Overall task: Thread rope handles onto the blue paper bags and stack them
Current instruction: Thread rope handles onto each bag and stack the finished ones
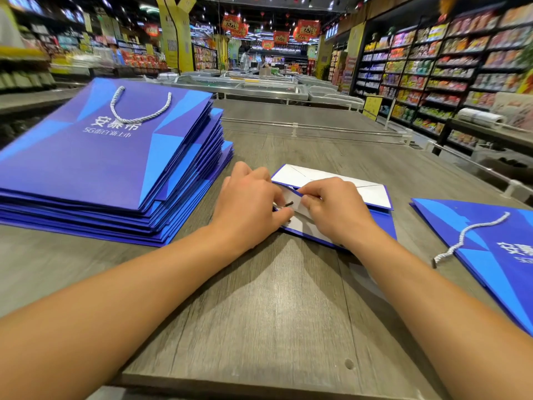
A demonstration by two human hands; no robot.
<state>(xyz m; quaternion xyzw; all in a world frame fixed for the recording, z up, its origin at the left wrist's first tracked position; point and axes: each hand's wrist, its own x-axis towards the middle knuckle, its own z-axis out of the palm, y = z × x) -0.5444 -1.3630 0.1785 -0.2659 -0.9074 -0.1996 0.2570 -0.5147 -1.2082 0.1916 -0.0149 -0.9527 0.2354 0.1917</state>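
While the flat blue bag (pixel 372 197) lies mid-table with its white inside turned up, its opened edge is pinched by the right hand (pixel 331 209) and pressed down by the curled fingers of the left hand (pixel 248 203), a dark rope tip (pixel 288 204) showing between them. A tall stack of finished bags (pixel 109 168) is seen toward the table's left edge; another bag (pixel 490 255), with a loose rope (pixel 467 235) across it, is found at the right edge.

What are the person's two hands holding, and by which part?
Both the left hand and right hand pinch the open blue paper bag at its top edge, beside a dark rope tip.
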